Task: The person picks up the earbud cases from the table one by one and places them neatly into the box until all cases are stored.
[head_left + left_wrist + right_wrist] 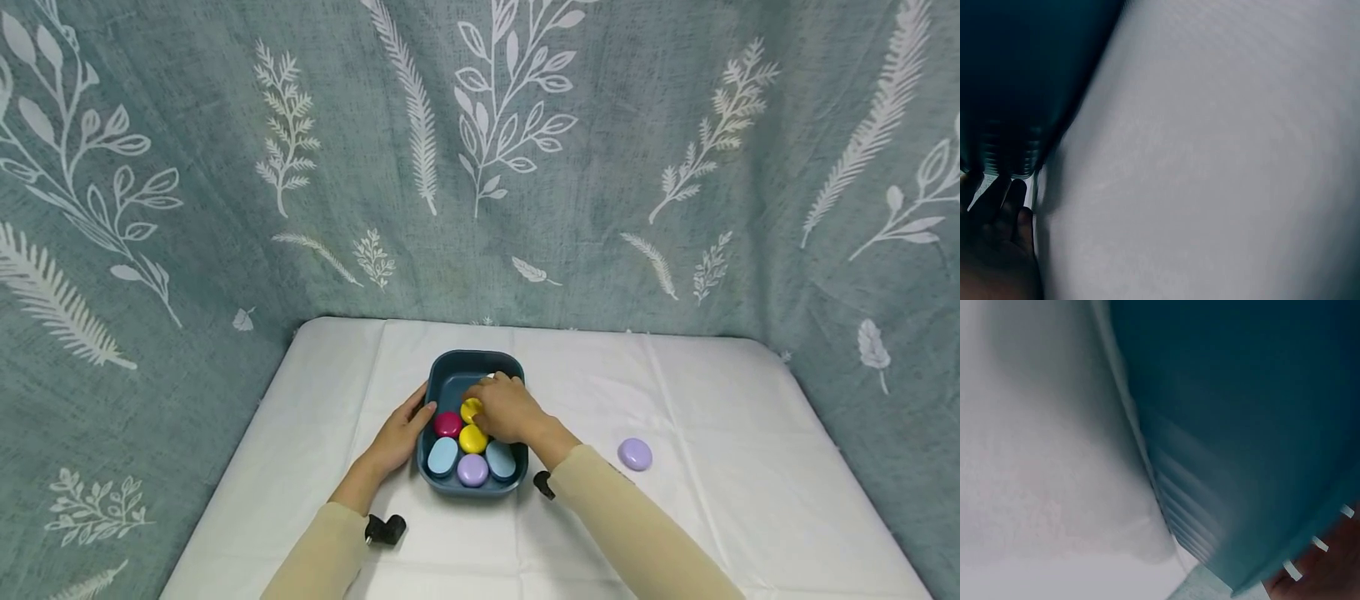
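Observation:
A dark blue rectangular bin (471, 492) holds several smooth, rounded pieces. My left hand (397, 437) grips its left side, thumb at the rim and fingers along the outer wall. Inside the bin, my right hand (508, 408) pinches a glossy yellow round piece (470, 410), partly covered by the fingers. Just in front of it lies another yellow piece (472, 439), with a crimson piece (447, 425) to its left. Two light blue oval pieces (442, 457) flank a lilac piece (472, 471) at the near end. A bit of white (491, 376) shows behind the right fingers.
A second lilac piece (635, 454) lies on the white-covered table (600, 533), right of the bin. Leaf-patterned green-grey cloth (510, 250) hangs behind the table and at both sides. A black wrist-worn device (386, 529) sits by the left sleeve.

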A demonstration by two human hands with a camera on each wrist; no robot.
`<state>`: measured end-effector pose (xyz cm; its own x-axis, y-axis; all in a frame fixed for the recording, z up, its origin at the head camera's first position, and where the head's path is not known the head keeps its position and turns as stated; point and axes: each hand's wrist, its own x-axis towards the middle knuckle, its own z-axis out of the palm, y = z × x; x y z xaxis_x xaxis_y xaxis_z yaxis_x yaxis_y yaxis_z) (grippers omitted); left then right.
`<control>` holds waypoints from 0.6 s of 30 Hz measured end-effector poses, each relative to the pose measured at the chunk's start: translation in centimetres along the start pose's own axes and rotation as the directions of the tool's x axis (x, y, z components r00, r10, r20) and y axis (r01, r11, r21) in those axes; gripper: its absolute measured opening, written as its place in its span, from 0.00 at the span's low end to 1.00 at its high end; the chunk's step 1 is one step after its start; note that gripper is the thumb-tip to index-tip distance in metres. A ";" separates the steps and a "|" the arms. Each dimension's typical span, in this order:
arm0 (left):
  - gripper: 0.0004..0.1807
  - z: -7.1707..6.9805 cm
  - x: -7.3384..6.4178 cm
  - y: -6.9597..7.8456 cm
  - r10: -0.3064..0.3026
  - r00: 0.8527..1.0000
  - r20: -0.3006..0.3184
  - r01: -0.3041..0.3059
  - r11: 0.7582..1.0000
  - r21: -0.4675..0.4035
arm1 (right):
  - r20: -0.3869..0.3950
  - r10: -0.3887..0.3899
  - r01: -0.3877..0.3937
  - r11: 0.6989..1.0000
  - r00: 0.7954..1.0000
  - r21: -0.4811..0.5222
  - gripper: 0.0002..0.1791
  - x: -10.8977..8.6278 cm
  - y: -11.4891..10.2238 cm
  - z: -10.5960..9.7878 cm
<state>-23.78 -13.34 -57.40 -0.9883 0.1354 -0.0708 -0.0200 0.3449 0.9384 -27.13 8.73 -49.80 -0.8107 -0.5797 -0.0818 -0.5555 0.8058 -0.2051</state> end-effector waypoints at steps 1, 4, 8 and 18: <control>0.28 0.0 0.0 0.0 -0.005 1.000 0.000 0.005 1.000 0.002 | -0.010 -0.002 0.003 1.000 1.000 0.007 0.20 -0.1 0.1 -0.1; 0.28 -0.2 0.0 0.0 -0.009 1.000 -0.001 0.009 1.000 0.002 | -0.046 -0.001 0.002 0.999 0.999 0.035 0.21 -0.5 0.2 -0.8; 0.28 -0.3 0.0 0.0 -0.019 1.000 -0.007 0.019 1.000 0.008 | -0.095 0.016 -0.009 0.997 0.995 0.072 0.23 -1.2 0.6 -2.0; 0.29 -0.3 0.3 0.0 -0.004 1.000 0.018 0.005 1.000 -0.013 | -0.176 0.062 -0.036 0.989 0.982 0.145 0.30 -5.2 2.8 -4.3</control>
<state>-24.11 -13.55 -57.33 -0.9853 0.1505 -0.0809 -0.0265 0.3334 0.9424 -25.24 14.52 -45.72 -0.8634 -0.4984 0.0784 -0.4930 0.8003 -0.3413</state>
